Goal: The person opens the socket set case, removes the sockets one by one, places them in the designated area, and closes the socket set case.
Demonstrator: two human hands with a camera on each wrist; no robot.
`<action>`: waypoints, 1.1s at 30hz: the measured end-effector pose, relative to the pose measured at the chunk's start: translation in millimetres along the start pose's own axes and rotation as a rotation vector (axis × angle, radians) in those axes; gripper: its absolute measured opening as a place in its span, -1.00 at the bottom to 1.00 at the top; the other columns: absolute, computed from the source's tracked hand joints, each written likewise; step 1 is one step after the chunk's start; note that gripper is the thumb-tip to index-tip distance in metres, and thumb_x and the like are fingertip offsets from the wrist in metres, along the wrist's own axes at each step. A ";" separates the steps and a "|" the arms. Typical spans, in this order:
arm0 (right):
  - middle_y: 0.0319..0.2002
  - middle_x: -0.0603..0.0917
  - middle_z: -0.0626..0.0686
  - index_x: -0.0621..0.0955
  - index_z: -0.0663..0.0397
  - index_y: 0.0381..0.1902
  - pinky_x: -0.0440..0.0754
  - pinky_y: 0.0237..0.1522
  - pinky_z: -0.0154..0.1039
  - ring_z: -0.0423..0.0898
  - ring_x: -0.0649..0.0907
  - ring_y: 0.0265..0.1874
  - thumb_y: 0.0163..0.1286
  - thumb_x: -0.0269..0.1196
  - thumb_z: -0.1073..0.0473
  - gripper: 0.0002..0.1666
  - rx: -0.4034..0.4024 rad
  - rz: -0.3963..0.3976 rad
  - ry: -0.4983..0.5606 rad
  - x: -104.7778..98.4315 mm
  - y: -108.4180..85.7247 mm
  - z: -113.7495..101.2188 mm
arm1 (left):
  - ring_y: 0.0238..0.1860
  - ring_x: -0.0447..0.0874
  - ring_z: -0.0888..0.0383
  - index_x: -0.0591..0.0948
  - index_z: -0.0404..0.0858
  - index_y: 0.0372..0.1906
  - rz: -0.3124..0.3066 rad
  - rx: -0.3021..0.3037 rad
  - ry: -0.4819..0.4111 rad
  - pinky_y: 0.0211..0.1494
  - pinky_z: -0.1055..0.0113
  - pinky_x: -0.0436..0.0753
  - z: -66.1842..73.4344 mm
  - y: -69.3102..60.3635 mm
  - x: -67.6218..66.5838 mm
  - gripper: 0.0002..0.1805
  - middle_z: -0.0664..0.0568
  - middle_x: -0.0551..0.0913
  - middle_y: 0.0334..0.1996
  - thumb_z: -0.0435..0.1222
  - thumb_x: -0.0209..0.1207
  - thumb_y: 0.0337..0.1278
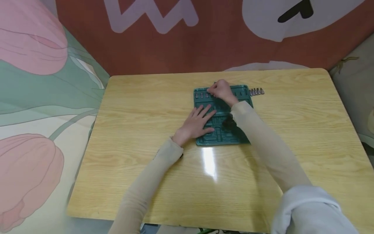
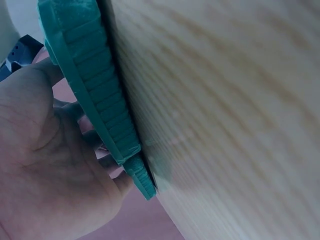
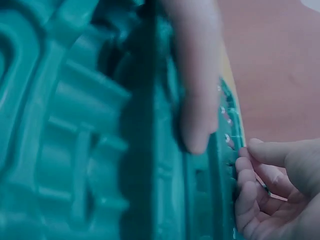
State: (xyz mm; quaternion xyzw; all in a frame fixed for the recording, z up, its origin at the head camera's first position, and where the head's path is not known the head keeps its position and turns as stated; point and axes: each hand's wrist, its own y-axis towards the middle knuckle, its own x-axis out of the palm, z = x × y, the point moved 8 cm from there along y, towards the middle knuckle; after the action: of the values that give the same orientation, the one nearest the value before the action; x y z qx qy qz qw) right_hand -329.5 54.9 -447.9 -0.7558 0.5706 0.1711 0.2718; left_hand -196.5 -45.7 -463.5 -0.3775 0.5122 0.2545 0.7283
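Observation:
A green molded tray (image 1: 217,140) lies on the table, its side wall (image 2: 92,75) filling part of the left wrist view. My left hand (image 1: 196,125) rests over the tray's left side, fingers spread; its palm (image 2: 45,150) faces that wall. At the top row of slots, my right hand (image 1: 222,90) has curled fingers and pinches a small piece, mostly hidden. That hand (image 3: 280,185) shows beside the slotted edge in the right wrist view, a small dark piece (image 3: 264,188) among its fingers. Silver pieces (image 1: 201,95) stand in slots left of it.
A row of small metal pieces (image 1: 257,92) lies just right of the tray's upper corner on the wooden table (image 1: 140,107). A patterned wall (image 1: 175,52) rises behind the table's far edge. Dark shadow covers the tray's lower right part.

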 end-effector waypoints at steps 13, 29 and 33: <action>-0.87 0.27 -0.05 0.51 0.21 -0.82 0.27 -0.70 -0.27 -0.18 0.21 -0.87 0.44 0.19 0.13 -0.42 -0.050 0.047 -0.202 9.0 6.2 -4.4 | 0.51 -0.34 -0.07 -0.11 0.05 0.56 -0.007 0.000 -0.017 0.48 0.03 -0.26 0.4 0.7 0.2 -0.17 0.01 -0.27 0.55 0.22 -0.11 0.34; -0.48 0.66 0.05 0.74 0.26 -0.38 0.50 -0.37 -0.17 -0.12 0.52 -0.53 0.36 0.27 0.03 -0.63 0.117 0.030 -0.017 8.8 2.0 6.4 | 0.51 -0.31 -0.08 -0.09 0.04 0.56 -0.001 -0.003 -0.034 0.48 0.02 -0.25 0.7 -0.2 -1.6 -0.16 0.00 -0.25 0.55 0.21 -0.08 0.33; -0.29 0.71 0.11 0.73 0.29 -0.17 0.59 -0.25 -0.20 -0.11 0.62 -0.39 0.38 0.26 0.06 -0.64 0.148 0.054 0.161 4.7 4.2 14.2 | 0.51 -0.32 -0.08 -0.09 0.04 0.56 0.001 0.003 -0.043 0.48 0.02 -0.26 1.2 -0.6 -2.1 -0.17 0.00 -0.26 0.55 0.21 -0.08 0.34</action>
State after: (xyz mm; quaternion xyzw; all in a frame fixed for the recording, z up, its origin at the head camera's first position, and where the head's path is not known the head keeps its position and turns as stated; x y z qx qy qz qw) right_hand -331.5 59.0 -462.7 -0.7293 0.6219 0.0746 0.2752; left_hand -196.1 -45.0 -461.1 -0.3704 0.4970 0.2623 0.7396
